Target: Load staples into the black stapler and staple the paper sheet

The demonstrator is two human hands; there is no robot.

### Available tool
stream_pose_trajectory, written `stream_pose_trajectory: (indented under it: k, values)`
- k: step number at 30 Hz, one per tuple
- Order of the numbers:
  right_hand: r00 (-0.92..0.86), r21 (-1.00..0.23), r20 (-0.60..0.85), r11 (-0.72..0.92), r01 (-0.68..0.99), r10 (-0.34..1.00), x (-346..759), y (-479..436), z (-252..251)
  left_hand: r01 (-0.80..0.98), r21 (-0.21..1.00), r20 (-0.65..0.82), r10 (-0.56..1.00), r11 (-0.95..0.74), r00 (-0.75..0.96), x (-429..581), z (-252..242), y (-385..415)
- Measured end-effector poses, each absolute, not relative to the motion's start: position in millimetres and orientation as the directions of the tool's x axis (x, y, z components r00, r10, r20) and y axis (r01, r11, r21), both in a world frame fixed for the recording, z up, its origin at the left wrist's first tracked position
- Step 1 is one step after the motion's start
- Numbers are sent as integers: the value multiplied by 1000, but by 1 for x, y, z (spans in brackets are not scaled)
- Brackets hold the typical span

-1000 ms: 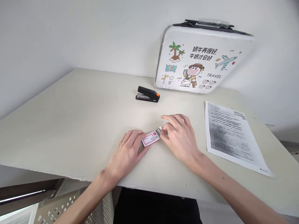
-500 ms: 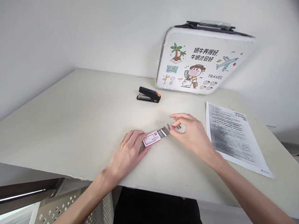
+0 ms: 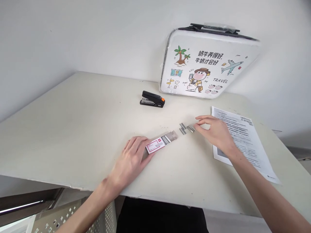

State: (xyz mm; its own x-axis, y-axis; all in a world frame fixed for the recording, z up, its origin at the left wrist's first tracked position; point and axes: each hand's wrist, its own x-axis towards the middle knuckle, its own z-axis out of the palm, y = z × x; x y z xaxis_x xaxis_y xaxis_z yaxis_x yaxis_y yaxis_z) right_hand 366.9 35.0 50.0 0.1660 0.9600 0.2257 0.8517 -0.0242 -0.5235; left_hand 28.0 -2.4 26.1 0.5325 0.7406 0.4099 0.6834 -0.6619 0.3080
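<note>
A small white and red staple box lies on the table, its clear end showing grey staples inside. My left hand is closed around the near left end of the box. To the right of the box, my right hand pinches a grey strip of staples between thumb and fingertips, low over or on the tabletop; I cannot tell which. Between the box and those fingertips, two more short pieces of staples rest on the table. The black stapler with an orange button sits farther back.
A white cartoon-printed case stands against the wall at the back of the table. A printed sheet of paper lies on the right, partly under my right forearm. The table's front edge runs close to my lap.
My right hand has moved right, away from the box's open end, with a strip of staples in its fingers. Staple pieces on the table are now uncovered. My left hand stays on the box.
</note>
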Motion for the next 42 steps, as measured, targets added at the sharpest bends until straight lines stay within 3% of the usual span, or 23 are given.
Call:
stream_pose_trajectory:
  k: [7,12,17,28,42]
  values:
    - [3,-554,266,150,819,964,330,15,57,674,317,416,736,-667,534,29,30,-1]
    - [-192,-377,242,275,884,951,287,11,57,676,308,410,734,-670,541,29,31,-1]
    - [-231,-260,229,288,922,946,270,18,53,676,310,420,734,-668,533,29,30,-1]
    - [-373,-66,473,454,888,798,267,11,58,673,316,417,735,-669,534,29,28,-2]
    - [-458,-29,520,551,834,721,274,8,49,674,306,421,730,-673,538,29,27,-2]
